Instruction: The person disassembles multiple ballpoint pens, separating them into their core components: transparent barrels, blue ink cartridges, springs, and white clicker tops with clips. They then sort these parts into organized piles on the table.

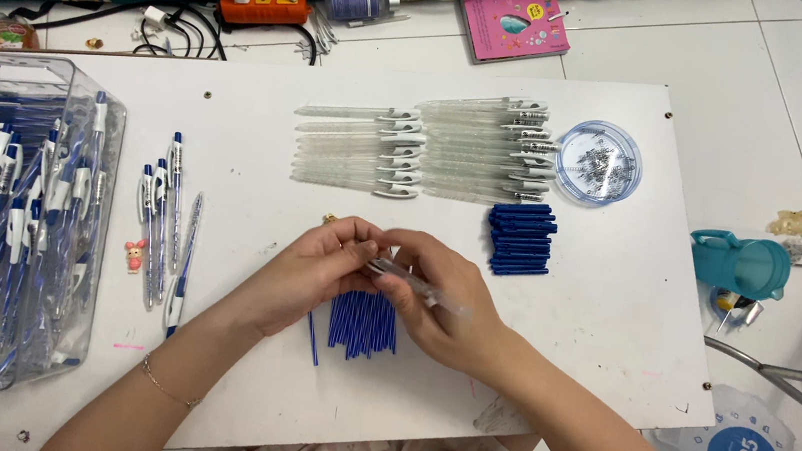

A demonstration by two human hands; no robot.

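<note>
White table (pixel 613 310): clear, slim pen barrel (pixel 407 279).

Clear pen barrel (pixel 412 282) tilted, above blue refills (pixel 362 324).

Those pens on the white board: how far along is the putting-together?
Done: the clear bin is heaped with finished pens, and a few more lie beside it. In hand: both hands work one clear barrel. Left: rows of empty barrels, blue refills, dark blue caps, a dish of springs.
</note>
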